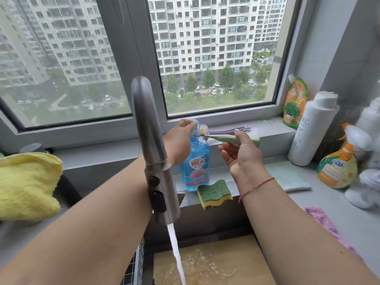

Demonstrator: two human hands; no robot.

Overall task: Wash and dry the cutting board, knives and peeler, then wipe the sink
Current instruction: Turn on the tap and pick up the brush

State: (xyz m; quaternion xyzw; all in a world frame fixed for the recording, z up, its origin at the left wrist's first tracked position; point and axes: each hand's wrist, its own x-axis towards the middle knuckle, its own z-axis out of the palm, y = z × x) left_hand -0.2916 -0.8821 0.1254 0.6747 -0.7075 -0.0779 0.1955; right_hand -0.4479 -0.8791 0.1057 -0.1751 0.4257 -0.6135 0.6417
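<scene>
Left hand [181,130] pinches the cap of the blue dish soap bottle [195,161], seemingly to dose the bristles, while the right hand [240,149] grips a green-handled brush [226,138] with its head right at the spout. Tap [153,153] running: water lands on the wooden cutting board [226,262] down in the sink, well below both hands, apparently soaking ahead of scrubbing.

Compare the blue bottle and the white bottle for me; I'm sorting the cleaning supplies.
The blue bottle is see-through with blue liquid; the white bottle is opaque. The blue bottle stands behind the sink by the sponge; the white bottle stands further right on the counter. The left hand touches the blue bottle's top; nothing touches the white bottle. Both stand upright.
</scene>
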